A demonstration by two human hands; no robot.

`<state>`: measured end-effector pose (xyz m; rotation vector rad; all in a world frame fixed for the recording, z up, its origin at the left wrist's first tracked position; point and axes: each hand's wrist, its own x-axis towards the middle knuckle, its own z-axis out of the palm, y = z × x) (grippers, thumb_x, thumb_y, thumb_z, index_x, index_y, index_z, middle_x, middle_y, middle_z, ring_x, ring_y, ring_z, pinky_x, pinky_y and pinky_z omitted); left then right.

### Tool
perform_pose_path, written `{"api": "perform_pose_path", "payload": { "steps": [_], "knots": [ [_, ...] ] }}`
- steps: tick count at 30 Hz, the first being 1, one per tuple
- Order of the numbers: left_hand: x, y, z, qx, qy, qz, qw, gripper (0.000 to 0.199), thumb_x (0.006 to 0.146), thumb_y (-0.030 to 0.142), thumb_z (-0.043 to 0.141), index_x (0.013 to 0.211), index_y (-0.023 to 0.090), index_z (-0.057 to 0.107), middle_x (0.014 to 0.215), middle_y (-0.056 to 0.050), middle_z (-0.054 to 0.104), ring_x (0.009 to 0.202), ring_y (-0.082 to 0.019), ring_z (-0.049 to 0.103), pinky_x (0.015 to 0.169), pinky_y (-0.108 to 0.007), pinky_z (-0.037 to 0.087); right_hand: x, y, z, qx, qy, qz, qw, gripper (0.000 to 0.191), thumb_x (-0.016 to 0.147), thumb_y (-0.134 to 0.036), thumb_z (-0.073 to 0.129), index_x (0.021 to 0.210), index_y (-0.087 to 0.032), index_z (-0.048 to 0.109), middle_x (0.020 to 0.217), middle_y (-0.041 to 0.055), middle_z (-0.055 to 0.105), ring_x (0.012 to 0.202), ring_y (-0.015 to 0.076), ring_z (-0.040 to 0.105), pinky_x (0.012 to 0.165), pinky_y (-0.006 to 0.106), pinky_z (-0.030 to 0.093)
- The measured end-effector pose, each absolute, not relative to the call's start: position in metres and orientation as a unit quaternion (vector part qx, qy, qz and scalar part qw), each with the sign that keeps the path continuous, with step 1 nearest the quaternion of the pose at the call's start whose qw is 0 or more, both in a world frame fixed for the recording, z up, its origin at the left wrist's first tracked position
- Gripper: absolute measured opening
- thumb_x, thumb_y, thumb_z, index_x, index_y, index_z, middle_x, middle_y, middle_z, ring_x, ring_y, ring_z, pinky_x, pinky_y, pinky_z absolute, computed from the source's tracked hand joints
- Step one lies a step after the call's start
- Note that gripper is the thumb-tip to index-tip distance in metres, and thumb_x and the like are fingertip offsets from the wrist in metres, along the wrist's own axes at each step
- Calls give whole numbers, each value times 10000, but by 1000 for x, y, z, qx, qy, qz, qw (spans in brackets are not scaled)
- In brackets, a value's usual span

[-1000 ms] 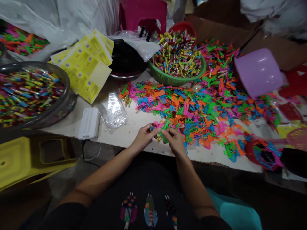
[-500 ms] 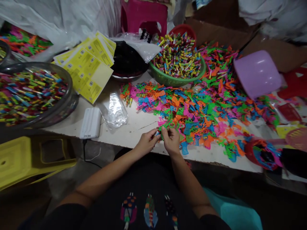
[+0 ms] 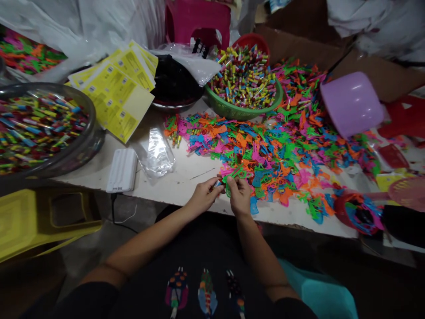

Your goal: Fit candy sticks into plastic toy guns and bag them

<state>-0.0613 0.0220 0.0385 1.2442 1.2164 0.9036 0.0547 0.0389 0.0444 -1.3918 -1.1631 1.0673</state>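
Observation:
At the table's front edge my left hand pinches a small capped tube, mostly covered by the fingers. Right beside it, my right hand holds a green plastic toy piece between thumb and fingers. The two hands nearly touch, and fingers partly hide both items. Behind and to the right spreads a heap of bright flat plastic pieces in green, orange, pink and blue. A green basket full of small colourful tubes stands behind the heap.
On the left are a clear bowl of tubes, yellow printed sheets, a white power bank and clear plastic bags. A purple container and a red bowl are at the right.
Both hands stay close together; the small tube and the green piece appear slightly farther apart. The whole view has shifted slightly.

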Motion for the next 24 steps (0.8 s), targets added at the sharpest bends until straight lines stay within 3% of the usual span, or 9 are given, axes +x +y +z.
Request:
{"api": "perform_pose_path", "payload": {
  "steps": [8,15,20,24],
  "knots": [
    [-61,24,34,493,488,369,618,275,779,381,476,911,162,575,661,21,565,400,-44,391,403,-172,308,57,37,45,-571,-489,455,477,348,696,-456,556,520,-198,401,431,-59,413,418,71,377,418,210,308],
    [-54,21,40,649,493,375,442,165,800,264,461,818,168,594,684,-14,587,598,-98,493,599,-197,378,58,34,34,-601,-494,392,492,368,699,-499,534,535,-193,409,493,-51,417,491,82,396,485,222,351],
    [-52,34,27,604,521,349,492,268,805,327,461,1012,193,567,616,15,563,506,-100,490,542,-202,379,89,53,44,-608,-581,380,385,364,713,-515,525,578,-178,516,529,-32,480,521,98,424,514,231,356],
    [-53,47,10,586,611,342,407,282,763,351,533,1009,220,567,691,-2,574,619,-136,538,631,-237,398,135,101,55,-670,-622,181,362,331,759,-466,492,764,-167,633,778,58,614,742,173,524,716,324,397]
  ]
}}
